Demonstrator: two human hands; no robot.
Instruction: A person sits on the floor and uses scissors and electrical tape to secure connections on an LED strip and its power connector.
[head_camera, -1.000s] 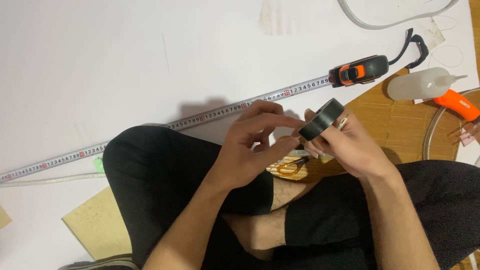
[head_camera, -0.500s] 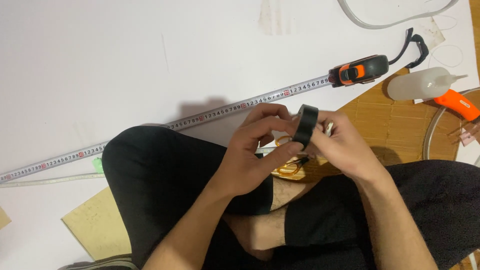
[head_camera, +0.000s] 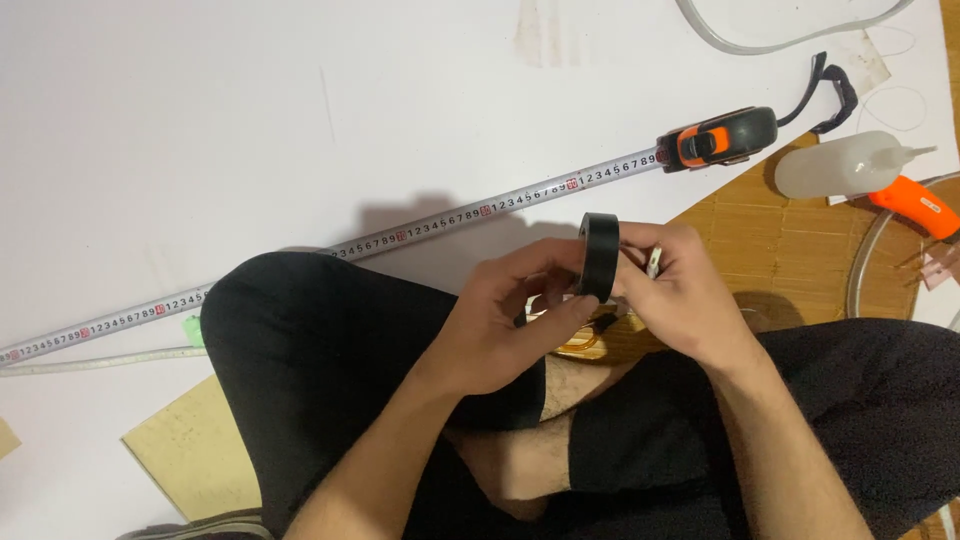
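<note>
Black tape roll (head_camera: 599, 256) is pinched edge-on between left hand (head_camera: 505, 318) and right hand (head_camera: 678, 290), above the lap. The tape end is apparently being sought; a careful fingernail pick is called for. Beyond the hands, a tape measure (head_camera: 715, 140) is stretched across white sheet (head_camera: 250, 120).
</note>
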